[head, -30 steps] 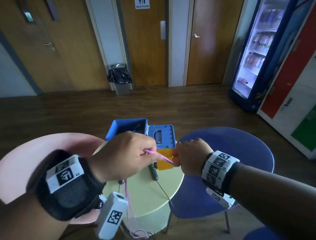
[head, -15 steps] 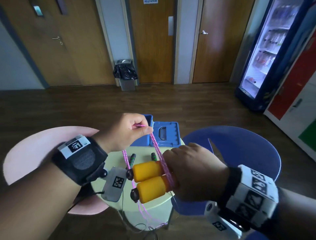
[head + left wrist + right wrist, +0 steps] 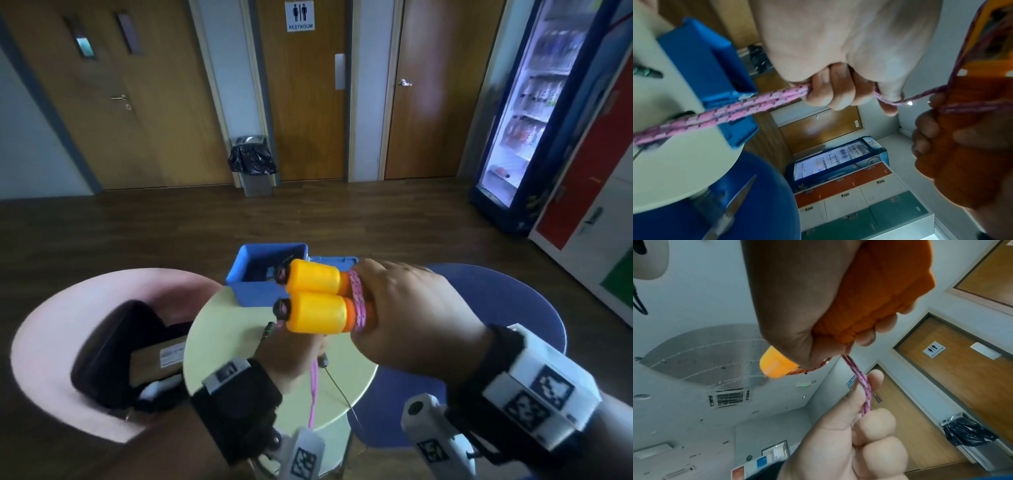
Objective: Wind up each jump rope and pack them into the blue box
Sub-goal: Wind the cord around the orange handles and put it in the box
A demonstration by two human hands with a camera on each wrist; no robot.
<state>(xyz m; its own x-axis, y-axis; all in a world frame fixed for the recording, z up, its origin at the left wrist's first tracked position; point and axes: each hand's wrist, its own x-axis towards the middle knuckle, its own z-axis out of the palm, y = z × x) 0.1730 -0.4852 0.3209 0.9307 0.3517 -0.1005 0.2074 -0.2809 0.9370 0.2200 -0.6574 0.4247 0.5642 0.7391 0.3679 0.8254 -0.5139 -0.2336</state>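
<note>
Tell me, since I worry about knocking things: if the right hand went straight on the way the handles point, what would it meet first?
Probably the blue box: the orange handles in the right hand aim toward its open top, though depth is unclear.

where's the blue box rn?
Head view, centre: the open blue plastic box sits at the far edge of the round pale-yellow table, directly behind the two yellow rope handles held in the right hand.

I see a dark wood floor [image 3: 171, 233], wooden doors [image 3: 305, 102] along the far wall, one signed restroom. Lit drinks fridge [image 3: 520, 113] stands right; a lined bin [image 3: 255, 168] sits between doors.
</note>
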